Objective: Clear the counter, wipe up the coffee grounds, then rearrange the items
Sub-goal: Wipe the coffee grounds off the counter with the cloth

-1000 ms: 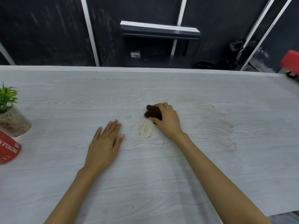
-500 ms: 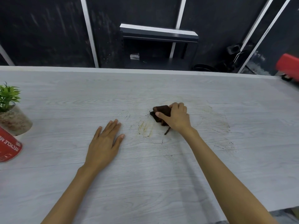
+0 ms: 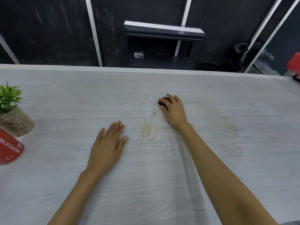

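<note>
My right hand (image 3: pixel 174 111) grips a dark brown cloth (image 3: pixel 162 102) and holds it down on the pale wood-grain counter (image 3: pixel 65 98); only the cloth's left edge shows past my fingers. Brownish smears and dark coffee grounds (image 3: pixel 148 130) lie just below and left of that hand. A wider faint stain with specks (image 3: pixel 230 132) spreads to the right of my forearm. My left hand (image 3: pixel 108 143) rests flat on the counter with straight fingers, left of the smear.
A small potted plant (image 3: pixel 11 111) stands at the counter's left edge, with a red item printed "RECYCLE ME" (image 3: pixel 9 150) in front of it. Behind the counter is a dark shelf unit (image 3: pixel 164 44) holding a clear plastic cup (image 3: pixel 139 54). A red object (image 3: pixel 294 64) sits far right.
My right hand slid the cloth right, then back left and slightly farther away. The left hand has stayed flat in place.
</note>
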`<state>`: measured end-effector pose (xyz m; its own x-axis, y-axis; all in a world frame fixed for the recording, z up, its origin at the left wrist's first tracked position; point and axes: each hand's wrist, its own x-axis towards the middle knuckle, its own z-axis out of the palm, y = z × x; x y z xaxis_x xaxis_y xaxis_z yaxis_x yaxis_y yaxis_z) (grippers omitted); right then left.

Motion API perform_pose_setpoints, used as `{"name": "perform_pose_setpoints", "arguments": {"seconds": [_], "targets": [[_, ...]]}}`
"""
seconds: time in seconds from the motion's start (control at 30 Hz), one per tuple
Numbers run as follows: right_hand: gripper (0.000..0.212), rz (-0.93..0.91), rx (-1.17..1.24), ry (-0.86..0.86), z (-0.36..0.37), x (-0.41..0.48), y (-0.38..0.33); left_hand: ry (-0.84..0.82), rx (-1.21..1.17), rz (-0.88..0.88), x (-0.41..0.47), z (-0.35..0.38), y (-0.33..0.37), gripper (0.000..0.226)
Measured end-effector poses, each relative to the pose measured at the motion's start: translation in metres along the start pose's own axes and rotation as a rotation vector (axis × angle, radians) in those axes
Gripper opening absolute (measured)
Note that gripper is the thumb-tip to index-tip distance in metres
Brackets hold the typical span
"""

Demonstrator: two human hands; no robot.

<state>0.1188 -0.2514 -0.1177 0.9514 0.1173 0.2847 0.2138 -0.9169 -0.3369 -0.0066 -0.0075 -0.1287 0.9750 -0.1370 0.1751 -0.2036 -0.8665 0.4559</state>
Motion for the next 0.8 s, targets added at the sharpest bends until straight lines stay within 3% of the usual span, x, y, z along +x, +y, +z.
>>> {"name": "perform_pose_setpoints", "arguments": {"seconds": [0.07, 0.2, 0.4, 0.47, 0.63, 0.8], "targets": [[0.032, -0.034, 0.061, 0.030, 0.004, 0.010, -0.015, 0.003, -0.002, -0.008, 0.001, 0.000, -0.001, 0.072], [0.036, -0.181, 0.137, -0.091, 0.018, -0.006, -0.056, 0.007, 0.023, -0.016, -0.002, 0.002, -0.003, 0.072], [0.046, -0.353, 0.031, -0.195, -0.007, -0.080, -0.059, -0.015, 0.081, -0.007, 0.002, -0.001, -0.002, 0.075], [0.048, -0.293, -0.038, -0.199, -0.020, -0.073, -0.030, -0.018, 0.081, -0.007, 0.002, -0.002, -0.002, 0.076], [0.058, 0.062, -0.062, -0.112, -0.029, -0.038, 0.022, -0.025, 0.093, 0.000, 0.003, -0.001, 0.000, 0.076], [0.055, -0.070, 0.013, -0.114, -0.001, -0.059, -0.053, -0.034, 0.114, -0.005, 0.000, 0.000, -0.003, 0.078]]}}
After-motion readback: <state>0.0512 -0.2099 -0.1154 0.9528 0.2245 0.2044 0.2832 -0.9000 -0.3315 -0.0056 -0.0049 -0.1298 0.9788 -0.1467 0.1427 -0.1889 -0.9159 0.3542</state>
